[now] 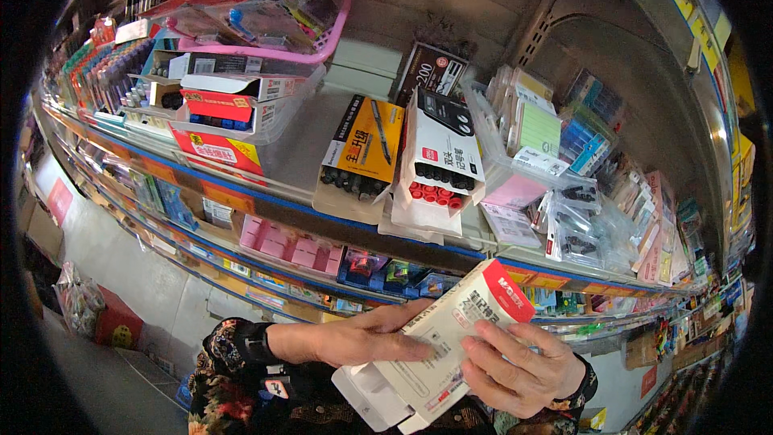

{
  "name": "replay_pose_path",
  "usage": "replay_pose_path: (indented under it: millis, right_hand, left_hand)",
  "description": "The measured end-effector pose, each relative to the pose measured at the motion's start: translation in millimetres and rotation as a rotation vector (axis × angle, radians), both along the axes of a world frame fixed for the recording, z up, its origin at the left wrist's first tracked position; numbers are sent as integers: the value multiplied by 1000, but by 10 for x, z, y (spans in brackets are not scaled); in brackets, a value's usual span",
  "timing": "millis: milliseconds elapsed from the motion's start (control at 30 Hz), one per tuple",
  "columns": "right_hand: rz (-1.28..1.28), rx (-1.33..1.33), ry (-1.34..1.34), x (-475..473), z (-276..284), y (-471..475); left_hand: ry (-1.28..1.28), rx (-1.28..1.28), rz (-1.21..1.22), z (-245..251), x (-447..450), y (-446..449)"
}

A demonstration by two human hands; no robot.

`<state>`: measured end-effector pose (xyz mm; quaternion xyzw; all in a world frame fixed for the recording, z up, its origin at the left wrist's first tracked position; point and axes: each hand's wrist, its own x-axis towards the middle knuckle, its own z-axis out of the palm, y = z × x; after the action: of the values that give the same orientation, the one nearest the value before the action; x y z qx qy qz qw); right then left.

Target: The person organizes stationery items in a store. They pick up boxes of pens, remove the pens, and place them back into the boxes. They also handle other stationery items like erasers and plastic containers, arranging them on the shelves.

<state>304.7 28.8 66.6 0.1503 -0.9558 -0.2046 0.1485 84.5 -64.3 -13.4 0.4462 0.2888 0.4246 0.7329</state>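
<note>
Both hands hold a cream cardboard box (450, 338) with a red end, tilted in front of the shelf, its flap folded out at the lower end. My left hand (368, 332) grips it from the left, thumb across the printed face. My right hand (519, 368) has its fingers spread over the box's right side. Above, on the shelf, an open yellow and black box of black pens (365, 145) stands beside an open white box of markers (444, 139), with black and red marker ends showing. Whatever the held box contains is hidden.
A pink plastic basket (344, 18) of packaged goods is at the upper left, above a clear bin (296, 96) of pen boxes. Rows of colored pens (115, 66) stand farther left. Clear packs with black clips (577, 223) lie at right. The blue-edged shelf front (284, 205) runs across.
</note>
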Motion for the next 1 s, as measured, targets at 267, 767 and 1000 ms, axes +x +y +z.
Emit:
replay_pose_path:
  millis: [267,767,1000]
  right_hand:
    - [-47,-99,376,-202,122,308]
    - [-218,-317,343,-940,-87,964]
    - [-211,-353,291,-1071,-168,1038]
  left_hand:
    - [15,275,442,528,-172,-190]
    - [658,437,1353,592,-861,563]
    - [1123,453,1292,396,-1172,864]
